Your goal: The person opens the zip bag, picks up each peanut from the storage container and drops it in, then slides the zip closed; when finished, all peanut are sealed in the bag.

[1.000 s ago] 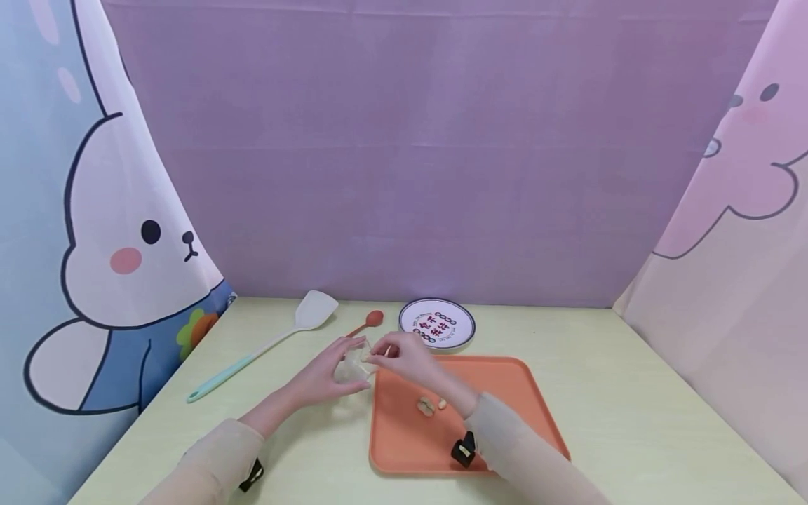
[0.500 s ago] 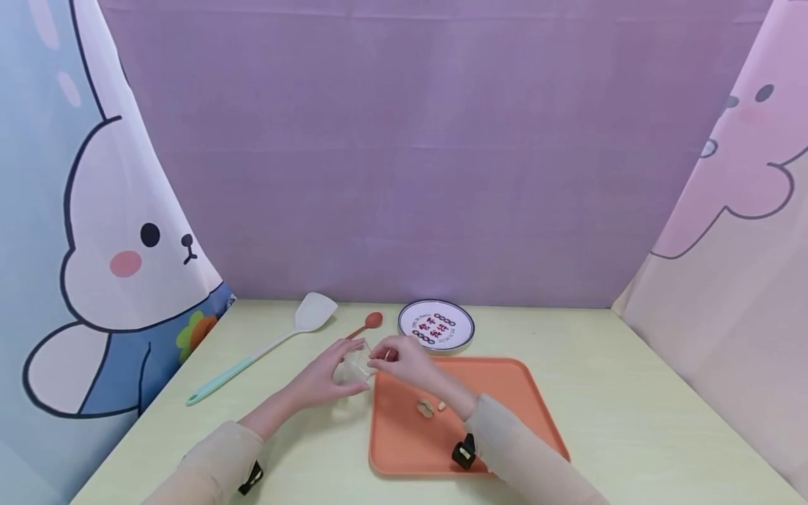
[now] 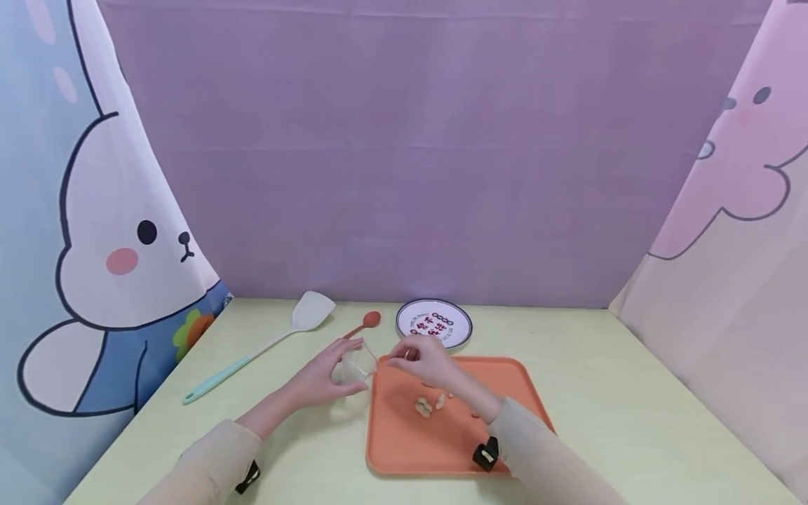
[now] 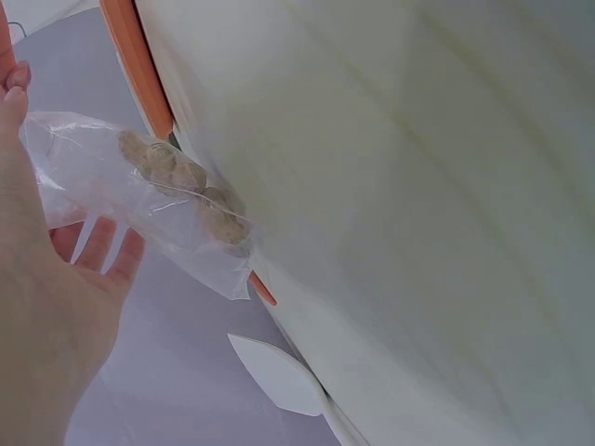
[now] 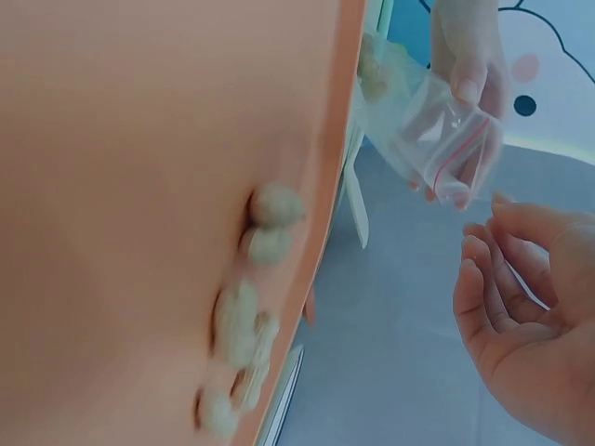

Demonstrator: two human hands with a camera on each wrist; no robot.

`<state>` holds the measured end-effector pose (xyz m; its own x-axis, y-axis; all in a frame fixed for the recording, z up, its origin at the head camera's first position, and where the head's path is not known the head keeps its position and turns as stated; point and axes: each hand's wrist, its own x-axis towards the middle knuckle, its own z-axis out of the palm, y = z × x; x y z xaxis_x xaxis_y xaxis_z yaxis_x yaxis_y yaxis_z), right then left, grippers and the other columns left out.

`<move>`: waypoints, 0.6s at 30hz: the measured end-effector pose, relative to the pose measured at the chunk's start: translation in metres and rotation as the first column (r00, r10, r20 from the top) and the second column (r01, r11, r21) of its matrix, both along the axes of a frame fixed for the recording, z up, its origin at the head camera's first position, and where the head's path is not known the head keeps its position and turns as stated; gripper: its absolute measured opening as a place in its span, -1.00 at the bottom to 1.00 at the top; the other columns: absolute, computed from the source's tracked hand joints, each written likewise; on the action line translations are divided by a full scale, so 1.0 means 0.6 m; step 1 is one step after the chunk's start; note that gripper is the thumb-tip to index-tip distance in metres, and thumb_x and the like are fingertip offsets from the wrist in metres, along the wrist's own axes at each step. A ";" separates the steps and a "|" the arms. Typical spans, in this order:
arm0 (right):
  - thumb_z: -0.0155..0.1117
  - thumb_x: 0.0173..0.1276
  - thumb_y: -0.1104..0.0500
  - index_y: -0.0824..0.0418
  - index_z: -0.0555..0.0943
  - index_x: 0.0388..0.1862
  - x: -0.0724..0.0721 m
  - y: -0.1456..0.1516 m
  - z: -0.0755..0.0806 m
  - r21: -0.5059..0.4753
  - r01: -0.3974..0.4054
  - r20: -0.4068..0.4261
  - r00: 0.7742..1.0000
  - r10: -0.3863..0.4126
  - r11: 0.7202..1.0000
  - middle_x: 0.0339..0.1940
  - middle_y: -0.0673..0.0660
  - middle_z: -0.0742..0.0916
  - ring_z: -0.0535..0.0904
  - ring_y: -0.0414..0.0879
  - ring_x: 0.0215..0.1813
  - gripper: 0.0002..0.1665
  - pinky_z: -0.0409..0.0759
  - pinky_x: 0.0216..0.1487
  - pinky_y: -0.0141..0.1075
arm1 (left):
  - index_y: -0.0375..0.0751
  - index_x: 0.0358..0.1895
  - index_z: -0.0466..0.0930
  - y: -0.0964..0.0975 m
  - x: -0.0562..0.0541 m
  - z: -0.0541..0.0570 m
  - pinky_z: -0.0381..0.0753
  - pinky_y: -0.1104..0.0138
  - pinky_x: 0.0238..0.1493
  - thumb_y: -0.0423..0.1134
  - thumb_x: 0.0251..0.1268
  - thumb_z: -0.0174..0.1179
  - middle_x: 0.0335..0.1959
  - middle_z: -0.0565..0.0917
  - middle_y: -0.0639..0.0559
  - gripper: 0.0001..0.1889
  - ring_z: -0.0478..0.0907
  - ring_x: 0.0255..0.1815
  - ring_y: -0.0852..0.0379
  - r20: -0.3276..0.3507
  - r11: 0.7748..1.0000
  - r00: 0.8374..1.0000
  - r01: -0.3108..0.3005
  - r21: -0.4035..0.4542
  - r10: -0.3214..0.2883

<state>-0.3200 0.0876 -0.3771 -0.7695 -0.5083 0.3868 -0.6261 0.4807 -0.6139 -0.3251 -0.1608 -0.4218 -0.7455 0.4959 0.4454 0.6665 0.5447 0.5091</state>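
Observation:
My left hand (image 3: 322, 375) grips a clear plastic zip bag (image 4: 98, 163), its thumb and fingers around the sides. Inside the bag, near the bottom, lie several peanuts (image 4: 177, 172). The bag's mouth, with a red line along it, faces right. Just right of that mouth is my right hand (image 3: 426, 361), fingers loosely bent, with nothing seen between them and apart from the bag. Below it, an orange tray (image 3: 404, 449) bears several peanuts in their shells (image 3: 423, 407) and small loose pieces.
Behind the tray stands a white plate (image 3: 448, 333) with a dark rim and red print. A red spoon (image 3: 371, 320) lies behind the bag, partly hidden by my left hand. Farther left is a white spatula (image 3: 312, 311) with a mint handle. A purple curtain (image 3: 404, 175) closes the back.
My right hand has pulled away from the bag's mouth to the right, and its forearm has shifted right too. More small pieces show on the tray. The left hand stays nearly still.

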 end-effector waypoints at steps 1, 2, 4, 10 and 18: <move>0.36 0.18 0.20 0.22 0.70 -0.32 0.002 0.006 0.000 -0.005 -0.002 -0.002 1.000 0.002 1.000 -0.49 -0.01 0.70 0.49 -0.29 -0.52 -0.88 0.50 -0.48 -0.47 | -0.20 0.33 0.28 0.000 0.000 0.000 0.51 0.12 0.15 0.08 0.01 0.37 0.23 0.47 -0.05 -0.18 0.43 0.21 0.02 -0.002 1.000 1.000 0.000 -0.002 0.000; 0.37 0.18 0.19 0.21 0.70 -0.34 0.004 0.013 0.000 -0.005 0.003 -0.007 1.000 -0.003 1.000 -0.50 -0.01 0.70 0.47 -0.30 -0.53 -0.89 0.49 -0.50 -0.47 | -0.20 0.33 0.28 -0.001 -0.001 -0.001 0.51 0.12 0.15 0.09 0.01 0.37 0.22 0.47 -0.05 -0.18 0.44 0.20 0.01 -0.003 1.000 1.000 0.000 -0.002 0.000; 0.37 0.18 0.19 0.18 0.69 -0.36 0.008 0.027 0.000 -0.003 0.010 -0.013 1.000 -0.010 1.000 -0.52 -0.02 0.69 0.46 -0.31 -0.54 -0.92 0.47 -0.52 -0.48 | -0.23 0.33 0.28 -0.001 -0.002 -0.003 0.51 0.10 0.15 0.09 0.02 0.36 0.22 0.47 -0.04 -0.17 0.45 0.18 0.01 -0.012 1.000 1.000 -0.001 -0.001 0.001; 0.33 0.22 0.14 0.20 0.69 -0.34 0.025 0.073 0.001 0.048 0.034 -0.008 0.999 -0.034 0.998 -0.50 -0.02 0.69 0.48 -0.32 -0.51 -0.86 0.51 -0.48 -0.45 | -0.27 0.32 0.29 -0.001 -0.003 -0.003 0.49 0.07 0.16 0.08 0.02 0.36 0.20 0.48 -0.05 -0.17 0.47 0.17 -0.01 -0.016 1.000 1.000 -0.003 0.004 0.003; 0.31 0.24 0.16 0.19 0.68 -0.34 0.047 0.131 -0.008 0.100 0.051 0.058 0.997 -0.057 0.994 -0.47 0.02 0.72 0.49 -0.34 -0.47 -0.90 0.53 -0.44 -0.44 | -0.18 0.32 0.31 -0.001 -0.004 -0.004 0.40 0.04 0.26 0.07 0.01 0.37 0.24 0.47 -0.03 -0.20 0.39 0.27 -0.02 -0.027 0.999 0.999 -0.026 -0.023 0.026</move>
<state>-0.2918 0.1664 -0.3821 -0.8172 -0.4987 0.2889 -0.5608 0.5725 -0.5981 -0.3272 -0.1613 -0.4240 -0.7461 0.4869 0.4542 0.6652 0.5736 0.4780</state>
